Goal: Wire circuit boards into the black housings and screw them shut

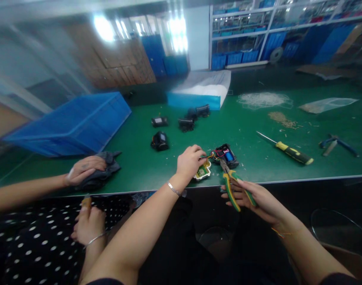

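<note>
My left hand (190,161) has its fingertips together on thin coloured wires (211,155). Below those fingers lies an opened housing part with a green circuit board (203,171). The wires run to a black device body (232,161) with a blue cylindrical cell (228,156) inside. In my right hand (258,198) are pliers (232,189) with green and yellow handles. Their jaws reach the wires' end at the black body, and whether they grip anything there is too small to tell.
Several black devices (160,141) stand beyond my hands. To the right lie a screwdriver (293,153), blue-handled cutters (336,143) and a pile of small screws (282,119). A blue bin (76,122) is at left. Beside me, another person's hand rests on a dark cloth (105,172).
</note>
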{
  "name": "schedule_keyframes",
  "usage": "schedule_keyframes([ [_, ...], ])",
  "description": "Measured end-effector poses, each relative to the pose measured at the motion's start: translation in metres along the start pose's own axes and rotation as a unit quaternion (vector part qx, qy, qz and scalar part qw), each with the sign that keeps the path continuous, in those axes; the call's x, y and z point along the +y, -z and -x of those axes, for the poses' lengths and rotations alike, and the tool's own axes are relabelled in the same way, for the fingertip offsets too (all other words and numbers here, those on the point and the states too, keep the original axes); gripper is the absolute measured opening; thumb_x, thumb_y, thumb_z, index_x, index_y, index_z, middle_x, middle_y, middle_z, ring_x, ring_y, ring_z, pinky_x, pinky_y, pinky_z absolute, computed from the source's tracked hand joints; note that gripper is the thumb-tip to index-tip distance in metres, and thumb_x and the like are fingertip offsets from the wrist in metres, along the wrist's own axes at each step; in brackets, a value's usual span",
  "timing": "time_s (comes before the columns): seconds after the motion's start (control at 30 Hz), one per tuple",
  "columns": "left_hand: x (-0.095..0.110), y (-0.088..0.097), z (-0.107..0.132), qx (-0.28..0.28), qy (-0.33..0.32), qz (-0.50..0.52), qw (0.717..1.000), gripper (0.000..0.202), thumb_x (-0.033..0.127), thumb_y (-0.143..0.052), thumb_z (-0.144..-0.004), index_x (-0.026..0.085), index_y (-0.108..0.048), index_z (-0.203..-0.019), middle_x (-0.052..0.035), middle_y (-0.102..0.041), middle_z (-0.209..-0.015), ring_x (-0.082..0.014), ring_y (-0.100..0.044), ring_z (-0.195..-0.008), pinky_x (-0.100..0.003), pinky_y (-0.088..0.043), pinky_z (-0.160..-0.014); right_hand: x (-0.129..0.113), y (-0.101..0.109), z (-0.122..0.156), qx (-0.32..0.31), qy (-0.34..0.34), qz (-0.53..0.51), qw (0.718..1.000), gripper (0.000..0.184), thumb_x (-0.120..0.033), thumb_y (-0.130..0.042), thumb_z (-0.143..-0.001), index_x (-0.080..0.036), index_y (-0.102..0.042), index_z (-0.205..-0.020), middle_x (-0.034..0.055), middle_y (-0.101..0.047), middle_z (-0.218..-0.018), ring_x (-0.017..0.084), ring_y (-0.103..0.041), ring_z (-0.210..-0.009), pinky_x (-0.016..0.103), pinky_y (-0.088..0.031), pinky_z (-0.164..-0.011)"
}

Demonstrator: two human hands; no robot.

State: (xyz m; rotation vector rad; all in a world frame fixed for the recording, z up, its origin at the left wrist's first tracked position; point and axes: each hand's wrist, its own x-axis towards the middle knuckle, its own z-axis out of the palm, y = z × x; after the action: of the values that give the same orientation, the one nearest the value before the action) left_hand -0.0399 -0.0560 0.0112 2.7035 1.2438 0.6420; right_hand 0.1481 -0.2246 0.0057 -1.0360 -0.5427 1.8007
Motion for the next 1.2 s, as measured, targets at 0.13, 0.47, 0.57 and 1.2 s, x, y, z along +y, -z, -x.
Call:
schedule_keyframes([
  [0.13,0.005,0.004,-0.001,0.007,0.004,-0.037,0.999,0.020,0.027,-0.066,-0.079,0.022,-0.059,-0.096,-0.0034,-0.059,-0.097,-0.0188,-0.052,-0.092,-0.028,-0.039,-0.073,-0.003,0.012,-0.002,0.038,0.012,-0.019,0.999,0.035,-0.036,-0.052,-0.090,-0.017,-0.058,-0.120,0.0146,-0.060,-0.125,0.026,-0.062,-0.108,0.048,-0.048,-0.095],
  [0.47,0.005,-0.007,-0.004,-0.073,0.064,0.105,0.990,0.014,0.034,-0.067,-0.078,0.022,-0.063,-0.084,0.0018,-0.064,-0.079,-0.0138,-0.056,-0.072,-0.024,-0.035,-0.062,-0.003,0.025,0.007,0.040,0.025,-0.046,0.998,0.037,-0.035,-0.052,-0.091,-0.017,-0.057,-0.122,0.0142,-0.058,-0.127,0.028,-0.059,-0.113,0.050,-0.046,-0.098],
  [0.57,0.004,-0.002,-0.003,-0.107,0.053,0.128,0.985,0.026,0.049,-0.066,-0.076,0.023,-0.068,-0.082,0.0003,-0.066,-0.087,-0.0149,-0.058,-0.077,-0.025,-0.038,-0.065,0.000,0.027,0.013,0.032,0.022,-0.042,0.998,0.036,-0.035,-0.051,-0.091,-0.018,-0.057,-0.122,0.0139,-0.058,-0.128,0.028,-0.058,-0.114,0.050,-0.046,-0.098],
  [1.2,0.027,-0.008,0.003,-0.136,0.059,0.213,0.966,0.027,0.044,-0.060,-0.081,0.022,-0.073,-0.091,-0.0023,-0.070,-0.084,-0.0160,-0.059,-0.078,-0.029,-0.042,-0.075,0.004,0.011,0.008,0.049,-0.014,0.152,0.987,0.037,-0.044,-0.053,-0.088,-0.014,-0.062,-0.109,0.0115,-0.066,-0.107,0.023,-0.061,-0.103,0.039,-0.046,-0.091],
])
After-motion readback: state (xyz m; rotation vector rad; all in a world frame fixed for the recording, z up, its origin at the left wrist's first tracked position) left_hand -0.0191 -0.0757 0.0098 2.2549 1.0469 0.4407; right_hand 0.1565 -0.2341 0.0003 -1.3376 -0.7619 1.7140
